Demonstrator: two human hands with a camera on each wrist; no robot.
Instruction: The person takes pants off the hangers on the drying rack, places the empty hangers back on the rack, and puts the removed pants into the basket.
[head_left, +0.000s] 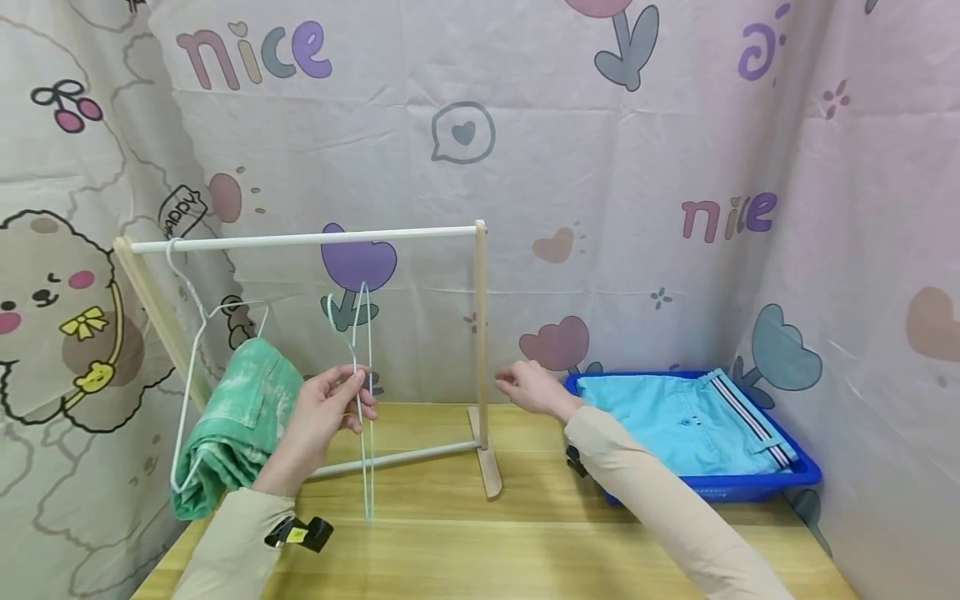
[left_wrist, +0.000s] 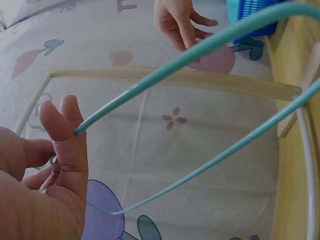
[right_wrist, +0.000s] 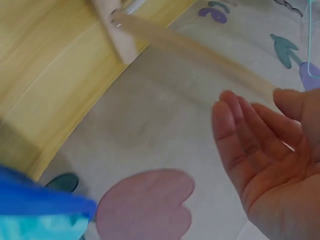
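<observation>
My left hand (head_left: 330,408) pinches a pale green hanger (head_left: 356,333) near the base of its hook, holding it upright in front of the rack. In the left wrist view the same hanger (left_wrist: 165,72) runs away from the fingers. My right hand (head_left: 534,388) holds nothing; it hovers between the rack's right post and the blue basket (head_left: 720,492), and its fingers (right_wrist: 230,135) are relaxed in the right wrist view. Folded light blue pants (head_left: 660,417) with a striped waistband lie in that basket. Green folded cloth (head_left: 240,408) hangs on a white hanger (head_left: 191,367) at the rack's left end.
The drying rack (head_left: 300,240) has a white top bar, wooden posts and a low crossbar, and stands on the wooden table (head_left: 525,542). Patterned curtain (head_left: 465,67) surrounds the table at the back and on both sides.
</observation>
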